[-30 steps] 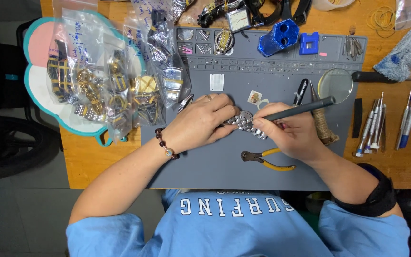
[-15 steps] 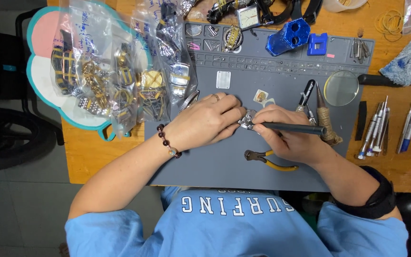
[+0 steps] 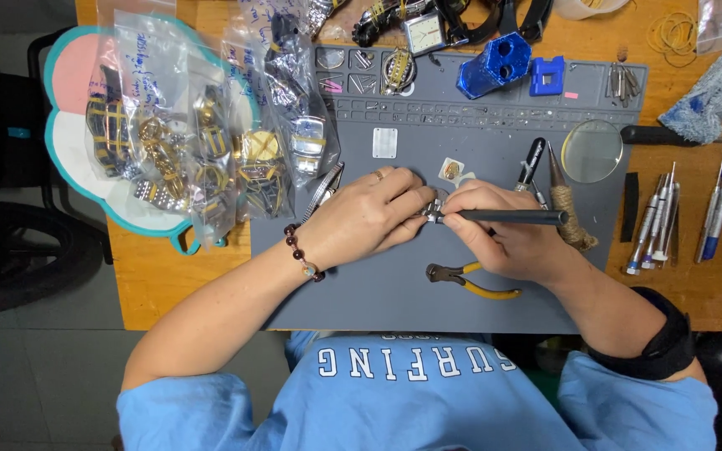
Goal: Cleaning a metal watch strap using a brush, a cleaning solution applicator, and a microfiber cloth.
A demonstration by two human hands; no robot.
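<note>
Head view, looking down: the left hand curls its grip tight around a small silver metal watch part at the middle of the grey rubber work mat on the wooden table. The right hand pinches a slim black rod-shaped tool, its tip touching the part between both hands. Yellow-handled pliers lie just below.

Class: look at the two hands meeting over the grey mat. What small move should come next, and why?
Probably a gentle, steady push of the dark tool held by the right hand, since its tip already meets the small metal piece that the left hand pinches over the grey mat.
</note>
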